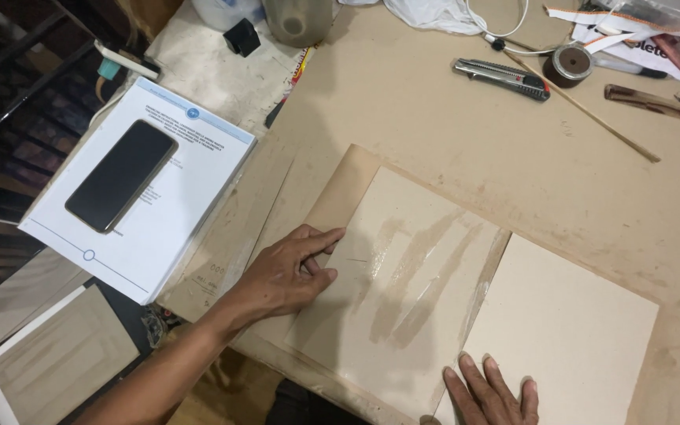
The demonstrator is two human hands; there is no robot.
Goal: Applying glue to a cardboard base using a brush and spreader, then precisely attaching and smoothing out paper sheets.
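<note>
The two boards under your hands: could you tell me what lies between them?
In the head view, a narrow glossy strip runs between the left board and right board; nothing else lies there.

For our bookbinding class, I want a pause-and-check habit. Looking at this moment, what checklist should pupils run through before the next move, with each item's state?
1. Left hand flat on the left board: ok.
2. Right hand on the boards' lower edge: ok.
3. Glue streaks cover the whole left board: not ok, patchy.
4. Right board lies beside the left one, narrow gap between: ok.
5. Knife blade retracted: cannot tell.
6. Phone clear of glue: ok.
</note>
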